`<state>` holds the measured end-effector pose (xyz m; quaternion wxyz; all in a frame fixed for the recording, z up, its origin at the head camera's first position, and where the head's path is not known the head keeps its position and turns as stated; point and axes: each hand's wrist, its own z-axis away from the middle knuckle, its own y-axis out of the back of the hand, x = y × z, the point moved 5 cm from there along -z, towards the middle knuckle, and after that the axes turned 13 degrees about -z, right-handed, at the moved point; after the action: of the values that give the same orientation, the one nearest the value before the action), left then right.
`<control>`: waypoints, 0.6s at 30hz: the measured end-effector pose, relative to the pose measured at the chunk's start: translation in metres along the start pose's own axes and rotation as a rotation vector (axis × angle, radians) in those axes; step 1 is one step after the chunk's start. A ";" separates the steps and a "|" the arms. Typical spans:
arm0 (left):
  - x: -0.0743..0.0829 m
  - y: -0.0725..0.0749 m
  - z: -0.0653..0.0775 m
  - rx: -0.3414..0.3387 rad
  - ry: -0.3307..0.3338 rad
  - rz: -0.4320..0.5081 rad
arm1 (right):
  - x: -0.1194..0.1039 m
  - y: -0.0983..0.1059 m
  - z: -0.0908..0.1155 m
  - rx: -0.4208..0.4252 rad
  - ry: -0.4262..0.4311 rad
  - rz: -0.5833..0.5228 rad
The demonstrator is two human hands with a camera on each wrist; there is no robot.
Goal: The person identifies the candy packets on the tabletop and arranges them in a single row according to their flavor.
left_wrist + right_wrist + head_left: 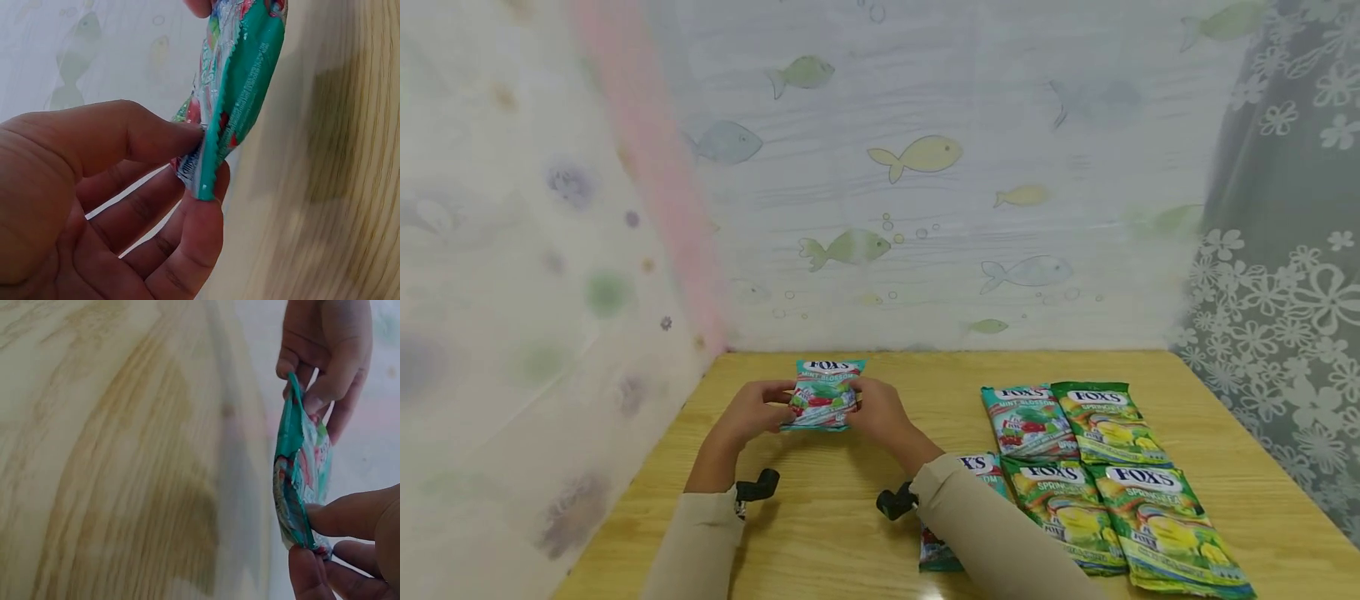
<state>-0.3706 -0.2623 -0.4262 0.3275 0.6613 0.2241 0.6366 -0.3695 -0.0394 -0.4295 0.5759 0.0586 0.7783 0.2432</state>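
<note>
A teal Fox's Mint Blossom candy bag (pixel 824 393) is held above the wooden table (pixel 865 533), toward its far left. My left hand (pixel 758 410) pinches the bag's left edge between thumb and fingers, and the left wrist view shows the bag (pixel 232 100) edge-on against my thumb. My right hand (pixel 878 410) pinches the bag's right edge. In the right wrist view the bag (pixel 299 481) hangs edge-on between both hands, lifted off the table.
Several more Fox's bags lie flat at the right: a teal one (pixel 1028 421), green ones (pixel 1105 421) (pixel 1066 508) (pixel 1168 529), and one (pixel 981 471) partly under my right sleeve. Fish-print curtains wall the back and left; a floral curtain hangs at the right.
</note>
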 end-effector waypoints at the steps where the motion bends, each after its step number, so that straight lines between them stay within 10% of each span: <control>1: -0.002 0.001 0.001 0.000 0.005 -0.008 | 0.000 -0.003 -0.001 -0.002 -0.003 0.008; 18: -0.020 0.011 0.006 -0.014 0.053 -0.083 | 0.001 -0.031 -0.002 -0.042 -0.085 -0.042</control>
<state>-0.3680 -0.2853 -0.4320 0.3519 0.6322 0.2554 0.6413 -0.3655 -0.0665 -0.4439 0.6145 0.0406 0.7490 0.2445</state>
